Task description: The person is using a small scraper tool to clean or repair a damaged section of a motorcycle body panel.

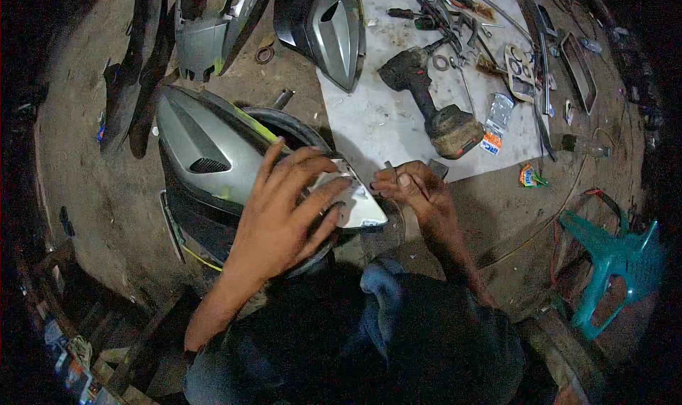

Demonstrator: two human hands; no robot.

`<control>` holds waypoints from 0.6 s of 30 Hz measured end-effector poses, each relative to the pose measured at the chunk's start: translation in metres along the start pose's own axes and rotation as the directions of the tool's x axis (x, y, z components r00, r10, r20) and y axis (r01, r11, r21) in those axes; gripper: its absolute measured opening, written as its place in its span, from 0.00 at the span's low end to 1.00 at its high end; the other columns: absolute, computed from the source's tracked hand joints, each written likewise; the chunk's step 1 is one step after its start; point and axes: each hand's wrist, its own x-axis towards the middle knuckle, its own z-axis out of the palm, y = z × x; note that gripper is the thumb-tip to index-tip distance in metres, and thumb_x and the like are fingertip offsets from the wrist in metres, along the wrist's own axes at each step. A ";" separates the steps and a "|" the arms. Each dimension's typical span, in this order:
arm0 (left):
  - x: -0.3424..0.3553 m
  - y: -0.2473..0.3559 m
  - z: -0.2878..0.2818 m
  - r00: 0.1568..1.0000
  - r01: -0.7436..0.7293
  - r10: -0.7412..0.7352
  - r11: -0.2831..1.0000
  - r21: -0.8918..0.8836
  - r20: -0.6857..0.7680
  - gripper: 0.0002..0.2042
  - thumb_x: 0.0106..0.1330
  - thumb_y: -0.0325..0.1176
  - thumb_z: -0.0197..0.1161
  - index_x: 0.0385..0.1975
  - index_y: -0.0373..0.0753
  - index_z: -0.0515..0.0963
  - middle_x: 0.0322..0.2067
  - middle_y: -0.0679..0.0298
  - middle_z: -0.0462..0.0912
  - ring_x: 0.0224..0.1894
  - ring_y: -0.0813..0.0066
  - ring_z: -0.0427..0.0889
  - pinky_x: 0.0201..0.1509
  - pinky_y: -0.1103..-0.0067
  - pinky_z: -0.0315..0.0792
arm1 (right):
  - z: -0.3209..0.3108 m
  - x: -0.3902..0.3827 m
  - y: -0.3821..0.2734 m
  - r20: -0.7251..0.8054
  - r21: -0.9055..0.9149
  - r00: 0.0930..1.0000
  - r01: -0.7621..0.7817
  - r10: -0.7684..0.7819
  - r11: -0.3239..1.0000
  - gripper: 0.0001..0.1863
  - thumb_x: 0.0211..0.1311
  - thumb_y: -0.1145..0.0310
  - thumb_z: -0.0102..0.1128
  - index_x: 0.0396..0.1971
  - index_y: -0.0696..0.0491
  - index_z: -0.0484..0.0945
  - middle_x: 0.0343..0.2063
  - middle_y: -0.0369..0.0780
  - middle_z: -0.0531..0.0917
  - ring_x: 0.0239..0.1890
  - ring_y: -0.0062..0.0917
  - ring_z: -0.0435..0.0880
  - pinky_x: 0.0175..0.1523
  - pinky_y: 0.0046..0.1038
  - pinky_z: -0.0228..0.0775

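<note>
Grimy floor (106,213) surrounds the silver fairing panel (209,142) left of centre. The left hand (284,209) lies spread over a white pointed piece (365,212) mid-frame; the right hand (418,186) pinches a thin strip (390,170), which, slipping, could scratch it.

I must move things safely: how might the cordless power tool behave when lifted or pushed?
The power tool is probably heavy for its size, given its bulky base; lying on its side, it seems unlikely to roll.
</note>
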 end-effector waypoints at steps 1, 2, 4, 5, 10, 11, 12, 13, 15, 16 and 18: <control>0.002 0.003 0.004 1.000 -0.005 0.006 1.000 -0.019 0.021 0.17 0.64 0.34 0.71 0.52 0.43 0.83 0.55 0.60 0.79 0.65 0.56 0.76 0.79 0.49 0.58 | -0.001 0.002 -0.002 -0.011 -0.015 1.000 0.021 -0.021 1.000 0.11 0.81 0.66 0.52 0.48 0.60 0.75 0.49 0.50 0.86 0.52 0.36 0.89 0.59 0.36 0.81; 0.003 0.004 0.007 0.999 -0.010 0.011 0.999 -0.037 0.042 0.16 0.65 0.34 0.71 0.52 0.43 0.83 0.54 0.60 0.80 0.64 0.57 0.76 0.78 0.50 0.59 | -0.003 0.002 -0.002 -0.014 -0.016 1.000 0.019 -0.019 1.000 0.11 0.81 0.66 0.52 0.48 0.60 0.75 0.49 0.50 0.86 0.52 0.36 0.89 0.59 0.36 0.81; 0.006 0.004 0.015 0.998 -0.011 0.014 0.998 -0.057 0.053 0.16 0.65 0.34 0.71 0.52 0.43 0.83 0.53 0.60 0.80 0.63 0.57 0.76 0.77 0.50 0.60 | -0.006 0.003 -0.001 -0.036 0.007 0.999 -0.016 0.017 1.000 0.12 0.82 0.66 0.51 0.49 0.61 0.74 0.47 0.50 0.86 0.51 0.35 0.89 0.58 0.36 0.81; 0.007 0.005 0.016 0.998 -0.014 0.019 0.997 -0.074 0.067 0.15 0.65 0.34 0.71 0.51 0.43 0.83 0.52 0.60 0.80 0.62 0.57 0.76 0.77 0.51 0.61 | -0.009 0.004 0.004 -0.036 0.011 0.999 -0.020 0.020 1.000 0.12 0.82 0.66 0.51 0.49 0.61 0.74 0.47 0.50 0.86 0.51 0.35 0.89 0.58 0.36 0.81; 0.005 0.005 0.019 0.999 -0.001 0.004 0.996 -0.085 0.038 0.15 0.61 0.32 0.74 0.48 0.44 0.85 0.51 0.62 0.81 0.60 0.56 0.78 0.74 0.50 0.65 | -0.012 0.004 0.019 -0.036 -0.153 0.999 0.017 -0.022 0.988 0.14 0.82 0.64 0.51 0.49 0.61 0.75 0.45 0.49 0.87 0.48 0.34 0.89 0.55 0.35 0.82; 0.005 0.007 0.018 0.999 -0.007 0.010 0.996 -0.085 0.041 0.13 0.61 0.32 0.73 0.46 0.44 0.84 0.51 0.62 0.81 0.60 0.55 0.77 0.73 0.50 0.66 | -0.012 0.004 0.022 -0.038 -0.151 0.999 0.016 -0.022 0.988 0.14 0.82 0.64 0.51 0.49 0.61 0.75 0.45 0.49 0.87 0.48 0.34 0.89 0.55 0.35 0.82; 0.007 0.007 0.018 0.999 -0.007 0.012 0.996 -0.087 0.046 0.13 0.61 0.32 0.73 0.46 0.44 0.84 0.51 0.62 0.81 0.60 0.55 0.77 0.73 0.50 0.66 | -0.012 0.006 0.024 -0.047 -0.151 0.999 0.008 -0.015 0.989 0.14 0.82 0.63 0.51 0.49 0.60 0.76 0.43 0.48 0.87 0.48 0.32 0.89 0.54 0.34 0.81; 0.009 0.008 0.019 0.999 -0.005 0.009 0.996 -0.084 0.047 0.12 0.62 0.32 0.72 0.45 0.43 0.84 0.51 0.61 0.81 0.61 0.55 0.76 0.73 0.51 0.65 | -0.013 0.007 0.026 -0.057 -0.152 0.998 0.000 -0.009 0.988 0.14 0.83 0.62 0.52 0.48 0.59 0.76 0.41 0.47 0.88 0.47 0.30 0.89 0.54 0.33 0.81; 0.012 0.010 0.020 0.999 0.003 0.001 0.997 -0.076 0.047 0.10 0.64 0.31 0.71 0.44 0.41 0.83 0.52 0.60 0.80 0.61 0.55 0.75 0.73 0.51 0.63 | -0.013 0.008 0.026 -0.059 -0.171 0.998 -0.022 0.012 0.985 0.14 0.82 0.62 0.52 0.48 0.59 0.77 0.39 0.46 0.88 0.46 0.29 0.89 0.54 0.32 0.80; 0.012 0.011 0.022 0.999 0.020 -0.016 0.998 -0.065 0.047 0.11 0.63 0.31 0.71 0.44 0.41 0.83 0.52 0.60 0.79 0.61 0.54 0.74 0.73 0.51 0.63 | -0.011 0.009 0.025 -0.057 -0.192 0.998 -0.040 0.029 0.981 0.13 0.82 0.62 0.52 0.47 0.58 0.77 0.37 0.45 0.88 0.45 0.27 0.89 0.54 0.31 0.79; 0.012 0.012 0.024 0.998 0.037 -0.035 0.998 -0.053 0.046 0.12 0.63 0.31 0.71 0.45 0.41 0.82 0.53 0.59 0.79 0.62 0.54 0.74 0.73 0.50 0.63 | -0.012 0.011 0.028 -0.037 -0.158 0.998 -0.047 0.042 0.986 0.15 0.83 0.61 0.53 0.49 0.58 0.77 0.41 0.44 0.87 0.46 0.27 0.87 0.55 0.31 0.79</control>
